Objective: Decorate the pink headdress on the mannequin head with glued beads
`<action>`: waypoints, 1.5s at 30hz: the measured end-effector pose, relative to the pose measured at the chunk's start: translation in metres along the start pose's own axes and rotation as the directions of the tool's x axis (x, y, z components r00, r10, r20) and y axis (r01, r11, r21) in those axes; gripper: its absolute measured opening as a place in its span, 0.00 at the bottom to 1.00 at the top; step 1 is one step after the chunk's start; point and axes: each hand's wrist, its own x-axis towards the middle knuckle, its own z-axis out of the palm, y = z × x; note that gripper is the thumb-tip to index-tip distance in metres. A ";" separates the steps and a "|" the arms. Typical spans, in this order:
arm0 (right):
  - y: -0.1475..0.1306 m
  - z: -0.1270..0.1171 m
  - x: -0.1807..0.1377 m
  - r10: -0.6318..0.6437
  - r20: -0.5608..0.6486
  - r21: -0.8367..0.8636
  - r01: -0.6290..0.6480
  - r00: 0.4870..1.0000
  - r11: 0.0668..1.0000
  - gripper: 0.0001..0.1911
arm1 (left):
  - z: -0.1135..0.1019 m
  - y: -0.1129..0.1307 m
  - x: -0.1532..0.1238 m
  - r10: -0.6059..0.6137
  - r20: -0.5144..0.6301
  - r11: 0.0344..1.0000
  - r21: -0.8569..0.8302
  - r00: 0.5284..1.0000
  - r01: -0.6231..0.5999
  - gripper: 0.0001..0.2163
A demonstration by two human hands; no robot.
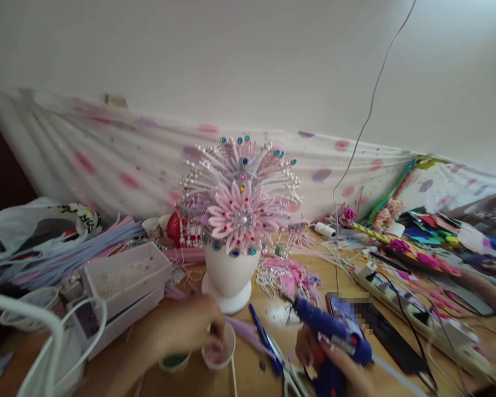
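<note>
Two bare hands in the head view, both low in frame. Left hand [186, 325]: motion-blurred, fingers bunched into one soft shape, forearm bare up to the bottom edge, no sleeve or cuff in view. No ring, watch or bracelet that I can make out, though the blur could hide a thin one. Right hand [334, 364]: sharper, partly cut off by the bottom edge, bare as well, no glove. Long shaped fingernails with a pale, glossy finish, probably light pink polish. Wrist is out of frame, so sleeve there can't be told.
</note>
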 end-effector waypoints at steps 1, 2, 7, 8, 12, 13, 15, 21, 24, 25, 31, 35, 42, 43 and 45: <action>-0.004 -0.002 -0.001 0.000 -0.018 0.015 0.000 1.000 1.000 0.23 | -0.002 -0.002 -0.013 0.009 -0.012 1.000 -0.024 1.000 -0.009 0.02; -0.008 -0.003 -0.002 -0.012 -0.017 0.032 0.012 1.000 0.999 0.22 | -0.007 -0.002 -0.023 0.042 -0.081 0.997 -0.059 0.996 -0.047 0.03; -0.022 0.008 -0.006 0.019 0.022 0.025 -0.019 1.000 0.999 0.19 | -0.031 0.004 -0.053 0.161 -0.526 0.959 -0.117 0.835 -0.259 0.05; -0.025 0.011 -0.008 0.022 0.033 0.019 -0.023 0.999 1.000 0.20 | -0.033 0.006 -0.056 0.183 -0.565 0.950 -0.109 0.804 -0.293 0.05; -0.043 0.021 -0.014 -0.005 -0.027 0.000 0.005 1.000 1.000 0.28 | -0.033 0.012 -0.065 0.237 -0.650 0.907 -0.117 0.722 -0.404 0.08; -0.053 0.022 -0.013 -0.012 -0.064 -0.014 0.011 0.998 1.000 0.30 | -0.033 0.014 -0.065 0.216 -0.664 0.895 -0.157 0.715 -0.417 0.09; -0.081 0.021 -0.006 -0.028 -0.113 -0.048 0.023 0.993 0.999 0.34 | -0.035 0.018 -0.061 0.133 -0.692 0.847 -0.293 0.710 -0.444 0.09; -0.213 0.019 0.041 -0.250 0.206 -0.360 0.311 0.946 0.880 0.31 | -0.070 0.038 -0.024 0.014 -0.727 0.546 -0.570 0.686 -0.614 0.05; -0.265 0.028 0.075 -0.324 0.319 -0.484 0.447 0.891 0.752 0.28 | -0.101 0.051 -0.009 -0.056 -0.751 0.489 -0.596 0.658 -0.638 0.07; -0.276 0.033 0.088 -0.305 0.341 -0.553 0.452 0.889 0.700 0.30 | -0.112 0.054 -0.006 -0.088 -0.769 0.478 -0.591 0.634 -0.650 0.08; -0.301 0.063 0.157 -0.196 0.521 -0.734 0.553 0.831 0.394 0.32 | -0.168 0.059 0.018 -0.161 -0.849 0.414 -0.521 0.504 -0.746 0.08; -0.305 0.082 0.189 -0.130 0.576 -0.759 0.587 0.807 0.282 0.35 | -0.185 0.046 0.036 -0.134 -0.805 0.518 -0.554 0.578 -0.652 0.06; -0.301 0.104 0.216 -0.055 0.641 -0.738 0.634 0.766 0.231 0.32 | -0.192 0.021 0.051 -0.118 -0.814 0.675 -0.486 0.569 -0.555 0.08; -0.299 0.106 0.216 -0.047 0.642 -0.736 0.632 0.766 0.243 0.31 | -0.192 0.018 0.053 -0.100 -0.819 0.697 -0.463 0.564 -0.549 0.07; -0.295 0.110 0.214 -0.030 0.626 -0.748 0.611 0.779 0.258 0.28 | -0.191 0.014 0.056 -0.075 -0.817 0.730 -0.435 0.571 -0.527 0.06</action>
